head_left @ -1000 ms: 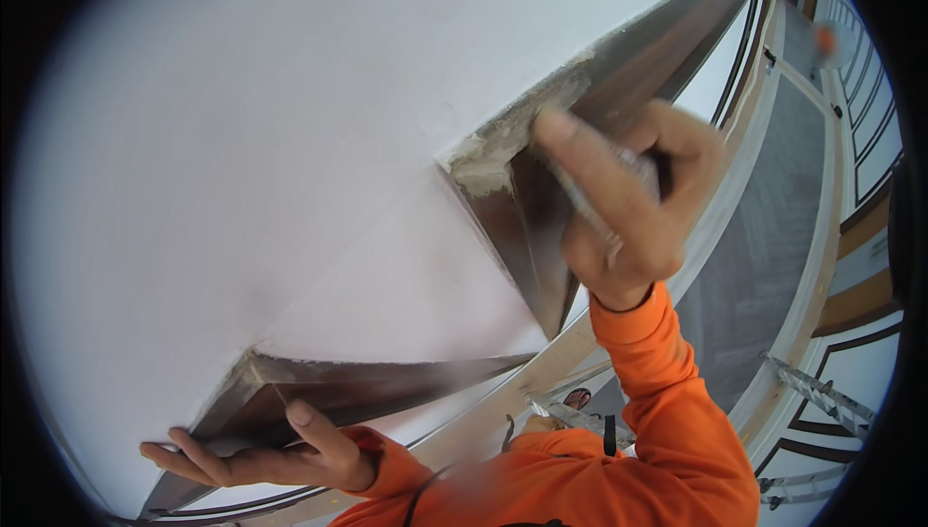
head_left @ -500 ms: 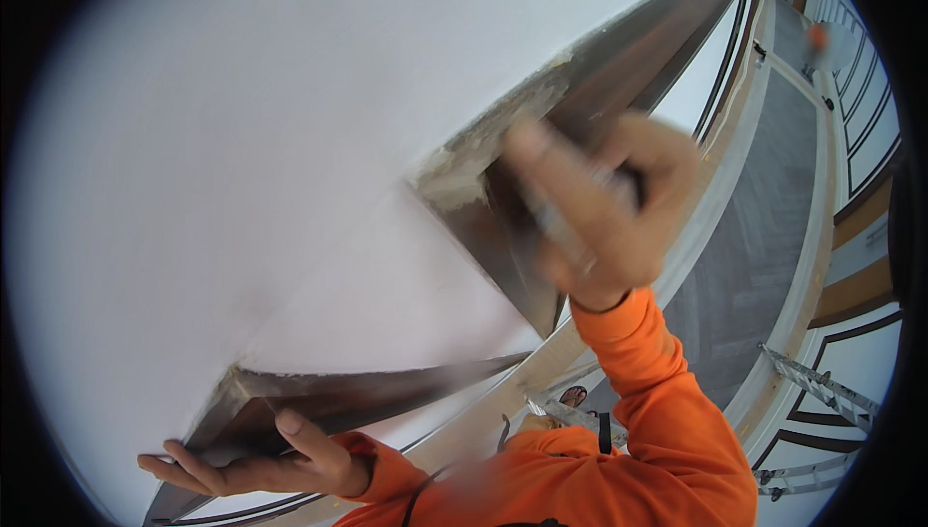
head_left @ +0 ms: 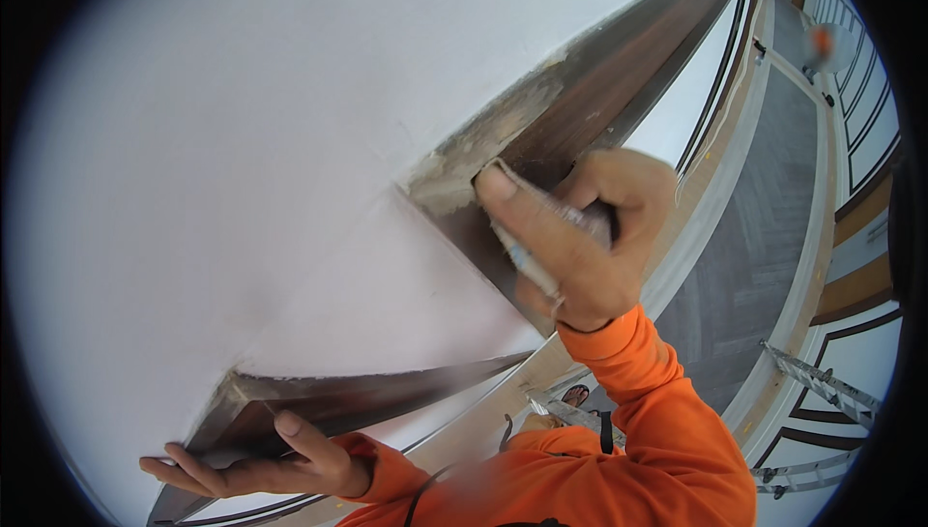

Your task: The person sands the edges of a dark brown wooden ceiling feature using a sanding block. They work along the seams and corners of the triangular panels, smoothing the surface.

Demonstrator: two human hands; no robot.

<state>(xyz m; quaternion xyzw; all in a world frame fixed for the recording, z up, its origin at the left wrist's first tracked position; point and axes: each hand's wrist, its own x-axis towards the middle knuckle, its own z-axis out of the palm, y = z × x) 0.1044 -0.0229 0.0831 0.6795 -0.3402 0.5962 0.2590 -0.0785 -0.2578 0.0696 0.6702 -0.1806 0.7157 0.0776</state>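
Note:
My right hand (head_left: 580, 237) grips a folded, frayed whitish piece (head_left: 530, 271), perhaps cloth or abrasive sheet; I cannot tell which. Its extended finger presses the piece towards the inner corner of a dark brown moulding (head_left: 594, 106). Rough grey-beige filler (head_left: 464, 174) covers that moulding's edge beside a large white surface (head_left: 242, 140). Lower left, my left hand (head_left: 261, 469) is empty, its thumb raised and fingers stretched out. It lies against or just in front of a second brown moulding (head_left: 329, 401); contact is unclear.
Below at right runs a grey herringbone floor (head_left: 739, 208) with a pale border. An aluminium ladder (head_left: 822, 387) stands at the lower right. A sandalled foot (head_left: 575, 395) shows far below, near metal rungs. A blurred figure in orange (head_left: 822, 42) is far off at the upper right.
My right hand has moved down and slightly left, bringing its fingertip near the moulding's corner, and is less blurred. My left hand has stayed in place.

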